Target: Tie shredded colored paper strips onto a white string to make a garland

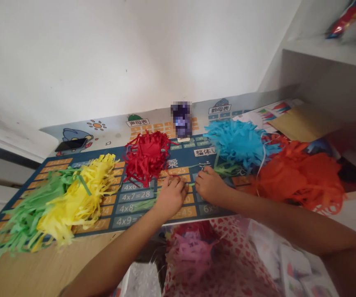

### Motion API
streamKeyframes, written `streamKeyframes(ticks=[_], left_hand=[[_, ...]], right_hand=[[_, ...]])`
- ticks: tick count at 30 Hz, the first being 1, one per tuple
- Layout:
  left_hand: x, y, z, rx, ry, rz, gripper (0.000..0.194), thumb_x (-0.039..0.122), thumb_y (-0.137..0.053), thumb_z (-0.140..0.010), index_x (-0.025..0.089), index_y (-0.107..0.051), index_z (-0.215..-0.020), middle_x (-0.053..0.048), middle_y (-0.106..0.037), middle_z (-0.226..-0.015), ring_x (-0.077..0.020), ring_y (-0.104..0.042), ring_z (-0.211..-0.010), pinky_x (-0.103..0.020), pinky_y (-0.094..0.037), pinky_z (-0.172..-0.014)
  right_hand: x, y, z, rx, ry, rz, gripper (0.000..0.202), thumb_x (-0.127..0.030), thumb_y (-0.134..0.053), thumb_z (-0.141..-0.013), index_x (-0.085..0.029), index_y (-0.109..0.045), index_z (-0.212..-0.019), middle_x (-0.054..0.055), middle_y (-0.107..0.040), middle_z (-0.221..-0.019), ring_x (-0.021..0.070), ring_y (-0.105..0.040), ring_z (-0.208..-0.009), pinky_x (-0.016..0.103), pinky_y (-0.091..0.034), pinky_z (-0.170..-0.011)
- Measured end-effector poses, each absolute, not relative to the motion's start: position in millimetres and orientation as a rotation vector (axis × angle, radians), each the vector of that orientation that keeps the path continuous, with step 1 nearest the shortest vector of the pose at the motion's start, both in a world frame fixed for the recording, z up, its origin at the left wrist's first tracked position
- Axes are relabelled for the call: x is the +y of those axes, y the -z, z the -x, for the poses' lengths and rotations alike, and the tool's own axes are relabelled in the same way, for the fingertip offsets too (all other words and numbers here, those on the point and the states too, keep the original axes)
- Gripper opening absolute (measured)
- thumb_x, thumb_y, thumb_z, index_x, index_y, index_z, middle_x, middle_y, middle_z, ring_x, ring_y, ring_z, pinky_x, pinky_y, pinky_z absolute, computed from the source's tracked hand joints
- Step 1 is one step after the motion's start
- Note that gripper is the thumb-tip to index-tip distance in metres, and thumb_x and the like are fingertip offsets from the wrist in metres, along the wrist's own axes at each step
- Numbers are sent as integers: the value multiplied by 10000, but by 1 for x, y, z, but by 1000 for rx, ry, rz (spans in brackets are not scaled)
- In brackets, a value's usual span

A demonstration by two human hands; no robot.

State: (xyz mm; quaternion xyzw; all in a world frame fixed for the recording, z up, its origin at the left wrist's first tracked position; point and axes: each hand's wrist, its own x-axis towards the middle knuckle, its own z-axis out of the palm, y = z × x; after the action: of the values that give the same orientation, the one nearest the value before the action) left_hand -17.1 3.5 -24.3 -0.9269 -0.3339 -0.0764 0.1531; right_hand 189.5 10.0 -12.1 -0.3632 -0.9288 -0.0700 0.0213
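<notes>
"When you look through the head view, what are the hands doing?"

"The left hand (172, 192) and right hand (211, 186) sit close together, apart, fingers curled, over the printed mat (137, 196)."

"Pinching something?"

"I can't tell for either; the fingertips are unclear. Pale green paper strips (143, 205) show beside the left, more green strands (227, 169) just beyond the right."

"And around them?"

"A red fringed bundle (148, 152) beyond the left, a blue one (238, 142) beyond the right."
</notes>
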Motion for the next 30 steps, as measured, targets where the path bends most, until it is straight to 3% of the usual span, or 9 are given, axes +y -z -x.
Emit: streamKeyframes(ticks=[5, 9, 13, 16, 19, 22, 25, 28, 30], left_hand=[[6, 28, 7, -1028, 335, 2669, 198, 275, -539, -946, 175, -705, -910, -78, -682, -880, -241, -591, -885, -434, -388, -869], [9, 31, 6, -1013, 380, 2638, 159, 244, -565, -931, 178, -705, -894, -72, -687, -844, -230, -605, -838, -398, -406, -788], [3, 28, 13, -998, 442, 2614, 132, 200, -570, -924, 198, -699, -952, -54, -716, -877, -216, -621, -866, -408, -404, -872], [-20, 12, 20, -987, 603, 2602, 182, 178, -514, -949, 195, -681, -1020, -54, -738, -957, -197, -634, -901, -441, -351, -990], [-53, -14, 24, -888, 800, 2634, 250, 176, -432, -982, 192, -659, -1084, -55, -745, -981, -180, -645, -909, -445, -295, -1066], [-79, -37, 22, -828, 892, 2673, 268, 172, -406, -992, 175, -656, -1086, -51, -748, -964, -172, -659, -899, -426, -263, -1092], [-89, -43, 17, -856, 1041, 2690, 258, 157, -410, -989, 166, -653, -1077, -40, -753, -932, -151, -671, -855, -400, -259, -1092], [-91, -36, 10, -944, 1259, 2652, 217, 130, -469, -954, 182, -642, -1073, -29, -758, -904, -143, -679, -810, -388, -323, -1049], [-93, -28, 5, -1115, 1403, 2622, 165, 134, -514, -931, 203, -651, -991, -7, -752, -833, -137, -678, -747, -363, -400, -978]], right_hand=[[14, 14, -184, -2884, 268, 1053, 211, -114, -506, -902, -121, -697, -814, 114, -664, -801, 241, -515, -849, 427, -312, -819], [16, 15, -183, -2854, 308, 1070, 206, -116, -496, -911, -107, -692, -847, 120, -668, -823, 247, -520, -852, 424, -321, -811], [-2, 2, -184, -2789, 248, 1117, 225, -110, -473, -913, -133, -685, -841, 107, -669, -833, 240, -519, -852, 421, -323, -813], [-36, -16, -186, -2676, 107, 1150, 237, -198, -473, -940, -170, -677, -824, 84, -677, -838, 225, -532, -836, 403, -331, -793], [-67, -33, -188, -2311, -333, 1212, 231, -324, -500, -946, -190, -687, -924, 68, -693, -909, 200, -565, -859, 360, -351, -790], [-76, -39, -190, -2014, -1074, 1151, 290, -393, -536, -905, -174, -685, -786, 15, -640, -724, 145, -544, -684, 278, -362, -649], [-73, -30, -186, -1633, -1692, 1024, 327, -469, -663, -776, -165, -637, -659, -35, -535, -578, 95, -441, -541, 231, -327, -546], [-75, -15, -177, -1305, -1893, 923, 350, -477, -771, -645, -166, -611, -622, -43, -538, -562, 84, -429, -521, 213, -324, -515], [-79, -7, -170, -1151, -1890, 905, 332, -442, -790, -625, -168, -604, -607, -41, -549, -564, 79, -435, -504, 203, -320, -489]])
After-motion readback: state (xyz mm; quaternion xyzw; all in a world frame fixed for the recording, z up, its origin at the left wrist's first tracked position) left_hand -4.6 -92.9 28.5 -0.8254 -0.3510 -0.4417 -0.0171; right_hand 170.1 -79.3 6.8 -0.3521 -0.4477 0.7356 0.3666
